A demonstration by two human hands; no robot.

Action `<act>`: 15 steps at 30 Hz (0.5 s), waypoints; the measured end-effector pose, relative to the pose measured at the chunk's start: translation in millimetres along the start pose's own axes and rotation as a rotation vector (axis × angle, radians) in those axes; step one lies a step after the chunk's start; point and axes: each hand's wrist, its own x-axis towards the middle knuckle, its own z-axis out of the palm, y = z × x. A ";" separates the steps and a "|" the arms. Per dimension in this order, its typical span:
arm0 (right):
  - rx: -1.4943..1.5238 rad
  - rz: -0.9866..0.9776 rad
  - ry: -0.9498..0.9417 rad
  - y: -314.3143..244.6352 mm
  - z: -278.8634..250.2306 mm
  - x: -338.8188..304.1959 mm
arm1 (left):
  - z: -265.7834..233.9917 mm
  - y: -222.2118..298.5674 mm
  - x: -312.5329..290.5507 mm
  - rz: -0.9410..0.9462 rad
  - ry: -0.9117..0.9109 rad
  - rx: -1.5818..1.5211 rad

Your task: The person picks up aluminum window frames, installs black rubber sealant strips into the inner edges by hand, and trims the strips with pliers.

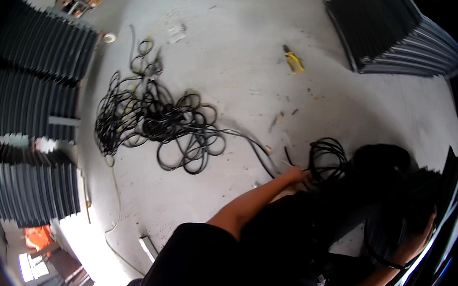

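Observation:
My left hand [296,175] reaches across the floor and is closed on a black cable [263,164], though the fingers are small and partly hidden. The cable runs from a large tangled heap [159,122] on the left to my hand. Just right of the hand lies a round coil of black cable [327,159]. My right hand [421,239] is low on the right, fingers stretched along the edge of a stack of dark panels [448,222]. A dark loop, perhaps cable, passes by the right wrist. Shadow and dark clothing hide much around it.
Yellow-handled pliers [293,60] lie on the grey floor beyond my left hand. Stacks of dark ribbed panels stand along the left [31,182] and at the far right [387,25]. A tape roll [110,38], a clear plastic bag [176,33] and small scraps are scattered about.

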 end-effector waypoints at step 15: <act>1.780 0.499 0.308 -67.6 -132.6 -24.5 | 46.3 241.1 -180.6 1.219 -0.523 0.519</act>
